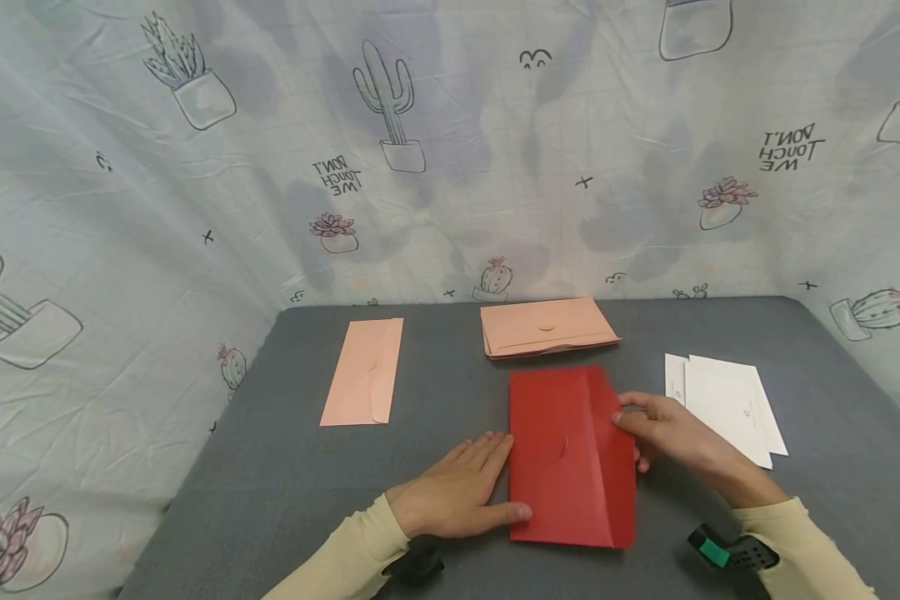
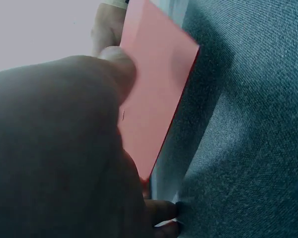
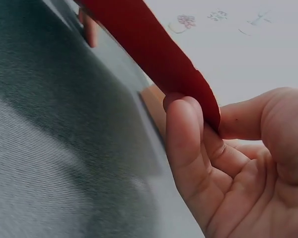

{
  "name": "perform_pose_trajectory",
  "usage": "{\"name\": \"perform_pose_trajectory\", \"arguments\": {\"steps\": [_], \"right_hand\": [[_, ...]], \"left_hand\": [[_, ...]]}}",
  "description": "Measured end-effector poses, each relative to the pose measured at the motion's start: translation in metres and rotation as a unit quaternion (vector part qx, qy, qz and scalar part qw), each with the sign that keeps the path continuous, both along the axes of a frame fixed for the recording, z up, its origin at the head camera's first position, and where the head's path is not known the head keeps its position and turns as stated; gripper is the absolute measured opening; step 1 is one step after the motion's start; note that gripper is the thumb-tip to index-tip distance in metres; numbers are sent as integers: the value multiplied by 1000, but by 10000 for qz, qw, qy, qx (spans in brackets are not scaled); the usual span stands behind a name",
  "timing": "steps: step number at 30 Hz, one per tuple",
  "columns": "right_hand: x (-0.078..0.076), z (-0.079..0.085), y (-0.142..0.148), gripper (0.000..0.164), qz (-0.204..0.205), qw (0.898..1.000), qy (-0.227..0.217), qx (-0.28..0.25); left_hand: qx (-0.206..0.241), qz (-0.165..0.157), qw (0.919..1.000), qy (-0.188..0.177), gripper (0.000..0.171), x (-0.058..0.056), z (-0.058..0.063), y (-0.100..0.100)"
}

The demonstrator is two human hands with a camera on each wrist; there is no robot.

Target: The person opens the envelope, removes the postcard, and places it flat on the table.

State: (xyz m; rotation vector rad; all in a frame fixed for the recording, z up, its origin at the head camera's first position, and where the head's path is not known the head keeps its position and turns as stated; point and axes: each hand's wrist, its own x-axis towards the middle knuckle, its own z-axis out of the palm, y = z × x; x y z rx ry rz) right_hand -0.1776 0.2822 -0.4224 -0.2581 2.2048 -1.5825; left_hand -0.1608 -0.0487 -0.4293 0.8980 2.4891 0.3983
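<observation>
A red envelope [image 1: 547, 467] is raised a little off the grey table between both hands. A short curved slit marks its front, and its flap [image 1: 607, 467] stands out on the right side. My left hand [image 1: 461, 487] holds the left edge, thumb on the front and the other fingers along that edge. In the left wrist view that thumb [image 2: 120, 62] lies on the envelope's face. My right hand [image 1: 671, 433] pinches the flap's outer edge between thumb and fingers. The right wrist view shows these fingertips [image 3: 184, 124] against the red paper.
Behind the red envelope lies a stack of pink envelopes [image 1: 547, 321]. A single pink envelope [image 1: 363, 371] lies to the left. White cards or envelopes [image 1: 727, 404] overlap beside my right hand. A printed cloth [image 1: 457, 150] hangs around the grey table [image 1: 270, 500].
</observation>
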Motion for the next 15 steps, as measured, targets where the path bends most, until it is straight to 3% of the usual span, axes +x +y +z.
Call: {"name": "perform_pose_trajectory", "arguments": {"steps": [8,15], "right_hand": [[-1,10,7,45,-461,9989,-32,-89],[-2,14,6,50,-988,9950,87,-91]], "left_hand": [[-195,-213,9995,137,93,2,2,0],[-110,-227,9995,-173,86,2,6,2]]}}
